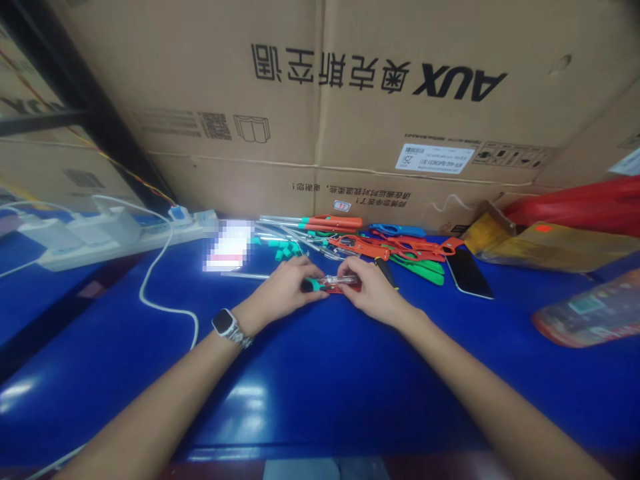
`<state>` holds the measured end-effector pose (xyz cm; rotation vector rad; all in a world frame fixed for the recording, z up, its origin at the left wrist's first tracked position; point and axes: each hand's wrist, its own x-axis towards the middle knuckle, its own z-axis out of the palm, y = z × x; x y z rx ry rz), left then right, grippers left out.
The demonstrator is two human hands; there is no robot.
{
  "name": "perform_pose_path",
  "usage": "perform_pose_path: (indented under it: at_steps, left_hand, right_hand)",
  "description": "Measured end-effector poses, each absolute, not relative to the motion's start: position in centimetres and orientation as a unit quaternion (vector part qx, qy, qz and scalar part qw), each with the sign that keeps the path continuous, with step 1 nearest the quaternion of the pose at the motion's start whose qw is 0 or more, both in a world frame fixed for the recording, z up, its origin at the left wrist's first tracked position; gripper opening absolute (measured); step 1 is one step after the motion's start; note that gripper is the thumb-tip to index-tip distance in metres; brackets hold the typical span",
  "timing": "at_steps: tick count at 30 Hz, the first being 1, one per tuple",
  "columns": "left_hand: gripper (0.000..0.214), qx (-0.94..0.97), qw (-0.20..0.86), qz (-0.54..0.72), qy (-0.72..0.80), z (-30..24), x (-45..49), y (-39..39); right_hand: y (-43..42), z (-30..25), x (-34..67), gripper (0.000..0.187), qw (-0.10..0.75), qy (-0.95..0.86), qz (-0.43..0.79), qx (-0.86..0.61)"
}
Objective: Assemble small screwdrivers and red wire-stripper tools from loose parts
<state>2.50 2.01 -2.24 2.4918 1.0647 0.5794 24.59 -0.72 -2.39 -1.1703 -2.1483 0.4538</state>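
Both my hands meet over a small screwdriver-like tool (330, 284) lying across the blue table (310, 387). My left hand (287, 287) grips its dark and teal end. My right hand (370, 290) holds the red, clear end. A watch sits on my left wrist (227, 325). Just behind my hands lies a heap of orange, green and blue tools (395, 250) with several metal shafts.
Small teal caps (283, 249) lie left of the heap. A black phone (469, 273) rests at the right. A white power strip (100, 233) and cable (160, 280) run along the left. Large cardboard boxes (350, 100) wall the back. A red packet (585, 317) sits far right.
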Motion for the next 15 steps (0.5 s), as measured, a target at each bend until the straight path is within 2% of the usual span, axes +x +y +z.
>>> perform_pose_path:
  at_steps: [7, 15]
  left_hand:
    - [0.023, 0.879, 0.196, 0.221, 0.375, -2.24, 2.27, 2.00]
    - [0.023, 0.879, 0.188, 0.213, 0.383, -2.17, 2.20, 2.05]
  right_hand:
    - [-0.93, -1.47, 25.12, 0.012, 0.317, -0.821, 0.219, -0.422]
    - [-0.88, -1.71, 24.89, 0.006, 0.335, -0.785, 0.267, -0.447]
